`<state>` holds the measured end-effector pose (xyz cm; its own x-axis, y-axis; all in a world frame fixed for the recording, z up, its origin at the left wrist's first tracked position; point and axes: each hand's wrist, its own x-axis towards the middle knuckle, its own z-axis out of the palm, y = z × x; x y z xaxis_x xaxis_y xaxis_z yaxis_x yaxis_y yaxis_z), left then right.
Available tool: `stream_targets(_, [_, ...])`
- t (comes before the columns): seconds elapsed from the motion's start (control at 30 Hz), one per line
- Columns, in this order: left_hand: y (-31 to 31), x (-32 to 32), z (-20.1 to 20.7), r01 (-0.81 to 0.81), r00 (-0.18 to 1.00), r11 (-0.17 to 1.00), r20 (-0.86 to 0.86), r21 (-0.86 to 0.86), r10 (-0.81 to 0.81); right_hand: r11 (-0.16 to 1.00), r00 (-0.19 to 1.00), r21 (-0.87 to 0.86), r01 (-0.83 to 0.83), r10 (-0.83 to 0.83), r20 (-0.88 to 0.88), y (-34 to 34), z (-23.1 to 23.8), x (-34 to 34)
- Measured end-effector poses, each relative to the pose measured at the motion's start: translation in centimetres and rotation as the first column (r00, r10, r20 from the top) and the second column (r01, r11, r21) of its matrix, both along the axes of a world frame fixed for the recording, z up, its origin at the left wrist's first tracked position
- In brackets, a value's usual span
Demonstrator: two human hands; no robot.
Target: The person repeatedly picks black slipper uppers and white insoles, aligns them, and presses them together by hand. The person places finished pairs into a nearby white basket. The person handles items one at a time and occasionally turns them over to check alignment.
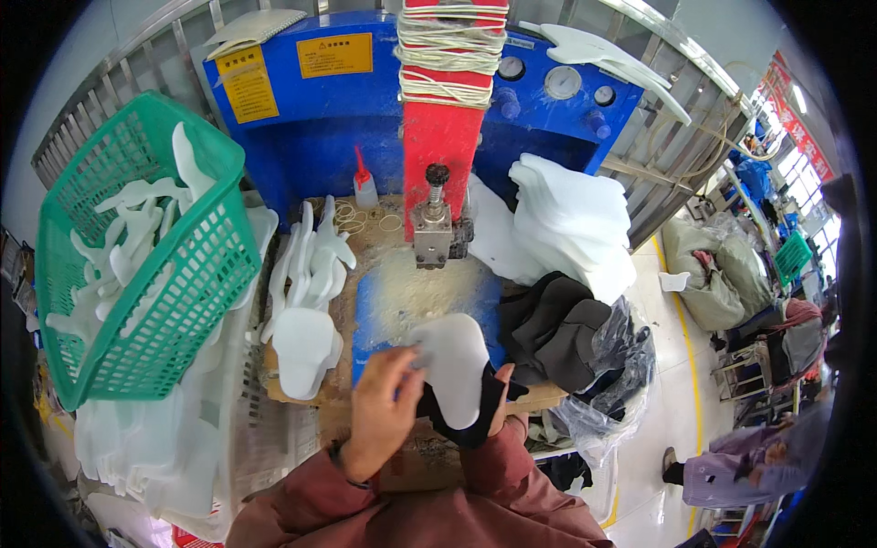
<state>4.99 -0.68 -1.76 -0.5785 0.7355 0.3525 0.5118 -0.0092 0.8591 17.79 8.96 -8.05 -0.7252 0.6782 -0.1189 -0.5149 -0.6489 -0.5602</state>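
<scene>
We count: two bare hands (384,399), one white piece (454,356) in hand, three round gauges (563,82), two yellow labels (335,55), one red-tipped bottle (365,193), one large green basket (206,274).

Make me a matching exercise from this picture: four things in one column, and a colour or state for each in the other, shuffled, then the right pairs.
Things:
1. Basket
2. Bottle
3. Post
4. Right hand

Descriptions:
A. Wound with pale cord
B. Holding dark fabric
C. Green
D. Topped by a red tip

Pairs: 1-C, 2-D, 3-A, 4-B
</scene>
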Motion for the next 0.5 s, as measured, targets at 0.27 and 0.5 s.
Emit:
stream_targets(0.27, [-0.5, -1.5, -3.8, 0.184, 0.788, 0.978, 0.61, -0.102, -0.085, 0.998, 0.996, -0.01, -0.055, 0.054, -0.07, 0.2, -1.4, 0.5])
stream_targets(0.5, [-0.4, -1.8, -2.5, 0.104, 0.88, 0.973, 0.475, -0.208, 0.008, 1.0, 1.0, -0.031, 0.0, -0.001, -0.022, 0.1, -2.2, 0.7])
